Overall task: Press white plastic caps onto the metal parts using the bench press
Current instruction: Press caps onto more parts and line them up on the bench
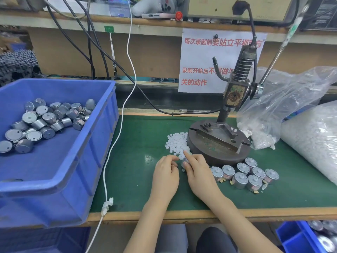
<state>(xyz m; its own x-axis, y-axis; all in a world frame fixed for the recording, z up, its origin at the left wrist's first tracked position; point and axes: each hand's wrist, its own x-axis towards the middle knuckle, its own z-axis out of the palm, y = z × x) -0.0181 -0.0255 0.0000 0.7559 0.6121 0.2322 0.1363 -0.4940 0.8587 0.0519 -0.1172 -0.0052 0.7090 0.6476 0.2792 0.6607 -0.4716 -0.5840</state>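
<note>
The right hand (196, 168) grips one metal part (184, 163) at the 6 o'clock edge of the white caps (177, 142), with its index finger stretched onto them. The left hand (166, 170) curls beside it; whether it pinches a cap cannot be told. The cap should probably sit squarely on the part before it goes under the bench press (218, 141), at 3 o'clock of the pile.

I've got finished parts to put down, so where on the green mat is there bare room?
Bare: the green mat between the white cable and the left hand, and the near-edge strip right of the right hand, in front of the motors. Crowded: white caps, press base, motors and plastic bags.
</note>
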